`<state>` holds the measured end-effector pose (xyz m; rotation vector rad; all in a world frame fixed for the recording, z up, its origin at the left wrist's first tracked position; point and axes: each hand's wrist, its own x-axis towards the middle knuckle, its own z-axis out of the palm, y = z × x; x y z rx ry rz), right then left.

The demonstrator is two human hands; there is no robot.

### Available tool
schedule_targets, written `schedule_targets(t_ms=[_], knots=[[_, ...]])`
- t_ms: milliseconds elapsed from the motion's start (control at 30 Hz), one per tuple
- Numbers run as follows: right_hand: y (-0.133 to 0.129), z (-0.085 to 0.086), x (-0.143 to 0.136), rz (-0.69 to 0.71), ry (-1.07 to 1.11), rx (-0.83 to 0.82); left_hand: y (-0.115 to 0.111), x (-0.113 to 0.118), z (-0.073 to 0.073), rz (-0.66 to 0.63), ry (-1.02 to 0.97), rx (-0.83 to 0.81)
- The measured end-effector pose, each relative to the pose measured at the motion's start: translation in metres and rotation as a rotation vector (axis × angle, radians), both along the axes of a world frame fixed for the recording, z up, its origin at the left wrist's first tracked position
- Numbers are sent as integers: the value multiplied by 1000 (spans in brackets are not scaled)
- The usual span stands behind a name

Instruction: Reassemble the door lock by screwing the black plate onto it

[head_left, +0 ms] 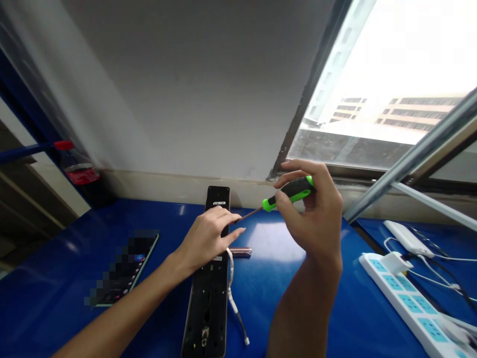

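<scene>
A long black device panel point(208, 298) lies lengthwise on the blue table point(167, 223). Across its upper part rests my left hand point(210, 233), thumb and fingers apart, with the fingertips near the tip of a screwdriver. That screwdriver point(290, 193), with a green and black handle, is gripped by my right hand point(315, 209); its thin shaft points left and slightly down to the panel's right side. A white-wrapped cable point(231, 293) trails along the panel's right edge to a small connector. Beside it, a short brown metallic piece point(241, 252) sticks out to the right.
A phone point(130, 271) lies at the left. Behind it stands a dark drink bottle with a red cap point(84, 174). A white power strip point(413, 303) with plugs and cables is at the right. Wall and window frame border the table's back; a metal bar point(406, 164) slants at right.
</scene>
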<state>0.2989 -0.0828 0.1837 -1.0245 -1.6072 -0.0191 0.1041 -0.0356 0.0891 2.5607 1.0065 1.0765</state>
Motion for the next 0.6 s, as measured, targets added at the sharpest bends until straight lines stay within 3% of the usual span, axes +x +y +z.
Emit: schedule_targets(t_ms=[133, 267, 400, 600], knots=[[-6, 0, 23, -48, -42, -51, 10, 27, 5, -78, 73, -80], [-9, -4, 47, -78, -152, -243, 25, 60, 2, -171, 338, -118], [-9, -10, 65, -141, -241, -435, 42, 90, -13, -248, 516, -110], [-12, -14, 78, -179, -187, -543, 49, 114, -37, -295, 670, -129]])
